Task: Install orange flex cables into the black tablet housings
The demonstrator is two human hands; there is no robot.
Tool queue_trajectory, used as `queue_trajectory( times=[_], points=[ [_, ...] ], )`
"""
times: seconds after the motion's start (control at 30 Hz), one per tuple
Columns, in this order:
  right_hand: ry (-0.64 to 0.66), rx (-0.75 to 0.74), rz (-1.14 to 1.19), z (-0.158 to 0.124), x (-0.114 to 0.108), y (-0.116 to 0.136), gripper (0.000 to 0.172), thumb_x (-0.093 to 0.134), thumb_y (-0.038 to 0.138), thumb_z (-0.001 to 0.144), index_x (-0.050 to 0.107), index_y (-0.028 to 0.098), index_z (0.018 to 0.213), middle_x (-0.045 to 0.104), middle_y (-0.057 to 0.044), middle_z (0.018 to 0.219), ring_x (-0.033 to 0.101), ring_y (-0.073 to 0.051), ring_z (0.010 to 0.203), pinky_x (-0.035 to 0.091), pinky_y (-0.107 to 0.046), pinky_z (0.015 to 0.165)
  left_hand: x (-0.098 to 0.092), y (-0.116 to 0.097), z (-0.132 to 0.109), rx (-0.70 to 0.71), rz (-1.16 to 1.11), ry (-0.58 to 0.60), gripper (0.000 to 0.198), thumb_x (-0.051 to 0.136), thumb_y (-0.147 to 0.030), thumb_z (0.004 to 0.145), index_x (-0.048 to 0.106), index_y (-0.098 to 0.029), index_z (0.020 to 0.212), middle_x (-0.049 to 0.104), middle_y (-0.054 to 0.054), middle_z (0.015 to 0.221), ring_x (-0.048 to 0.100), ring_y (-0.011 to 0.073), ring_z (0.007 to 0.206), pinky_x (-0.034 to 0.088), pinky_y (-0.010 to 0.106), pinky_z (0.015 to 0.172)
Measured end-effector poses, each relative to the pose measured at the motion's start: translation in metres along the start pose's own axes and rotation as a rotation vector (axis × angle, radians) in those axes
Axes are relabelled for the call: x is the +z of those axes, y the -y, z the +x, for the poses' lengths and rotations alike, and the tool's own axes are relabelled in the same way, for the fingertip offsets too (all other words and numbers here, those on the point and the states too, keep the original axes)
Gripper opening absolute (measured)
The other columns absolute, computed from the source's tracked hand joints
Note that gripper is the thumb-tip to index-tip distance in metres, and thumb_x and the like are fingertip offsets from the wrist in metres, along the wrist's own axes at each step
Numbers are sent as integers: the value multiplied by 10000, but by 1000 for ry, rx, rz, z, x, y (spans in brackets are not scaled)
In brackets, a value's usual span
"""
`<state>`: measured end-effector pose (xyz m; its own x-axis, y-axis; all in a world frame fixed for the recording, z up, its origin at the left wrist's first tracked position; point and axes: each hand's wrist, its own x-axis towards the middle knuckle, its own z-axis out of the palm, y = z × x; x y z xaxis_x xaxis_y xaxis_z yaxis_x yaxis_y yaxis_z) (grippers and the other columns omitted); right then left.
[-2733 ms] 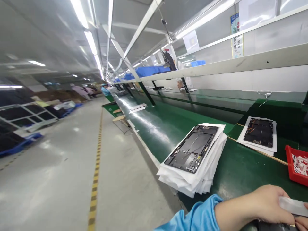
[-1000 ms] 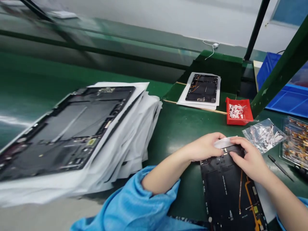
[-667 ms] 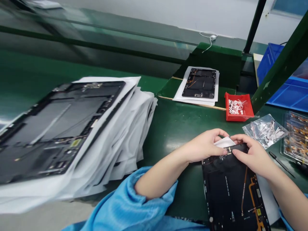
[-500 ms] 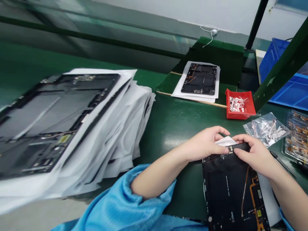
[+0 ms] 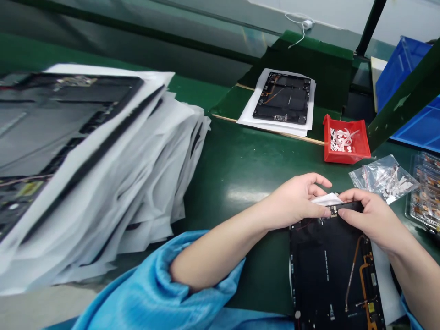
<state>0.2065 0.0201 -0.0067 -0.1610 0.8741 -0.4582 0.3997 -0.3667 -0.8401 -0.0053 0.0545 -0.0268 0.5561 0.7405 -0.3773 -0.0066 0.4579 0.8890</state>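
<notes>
Black panel (image 5: 328, 266) at 4 o'clock on my feed, face up, lower end cropped. Right hand (image 5: 373, 217) clamped on its far edge: thumb on the face, fingers beyond. Left hand (image 5: 299, 204): thumb on the same edge, index finger raised clear; can't tell whether the other fingers close on anything. White piece (image 5: 328, 200) sits between the hands at that edge. I read the two-thumb hold as steadying the edge by the small connector (image 5: 333, 211). White sheet (image 5: 387, 279) shows under the panel, likely scratch protection.

Same likely reason for the white sheets (image 5: 147, 169) in the stack at 9 o'clock, gray-black frame (image 5: 51, 133) on top. Second panel (image 5: 282, 98) on sheets, between 1 and 2. At 3 o'clock, red bin (image 5: 343, 157), clear bag (image 5: 385, 178) and clear trays (image 5: 429, 188); small parts probably placed for easy reach.

Surface: glossy green tabletop (image 5: 237, 165), lamp glare mid-view. Room: blue crate (image 5: 393, 73) toward 2, white cable (image 5: 307, 24) at 1, gray floor (image 5: 41, 307) at 8.
</notes>
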Motion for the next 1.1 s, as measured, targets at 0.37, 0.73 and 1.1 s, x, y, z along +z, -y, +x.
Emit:
queue_trajectory(
  times=[0.37,0.73,1.1],
  points=[
    [-7,50,77,-1,-1,7,246,742,335,681,710,213,892,709,-4,870,600,-144,710,456,-284,667,3,-2,1,0,14,-3,586,842,-194,601,564,-181,1116,743,13,853,694,167,689,528,302,668],
    [-9,54,88,-2,0,12,238,739,332,655,697,212,856,714,-3,840,600,-139,686,449,-278,648,5,-6,-2,1,34,-7,551,823,-199,615,567,-187,1103,725,-4,817,666,150,645,492,265,607],
    [24,24,72,1,-2,12,195,732,305,662,704,211,831,732,-1,823,635,-144,692,475,-279,650,3,-1,-1,5,17,12,561,836,-216,614,565,-185,1105,730,2,823,673,151,659,504,280,642]
  ],
)
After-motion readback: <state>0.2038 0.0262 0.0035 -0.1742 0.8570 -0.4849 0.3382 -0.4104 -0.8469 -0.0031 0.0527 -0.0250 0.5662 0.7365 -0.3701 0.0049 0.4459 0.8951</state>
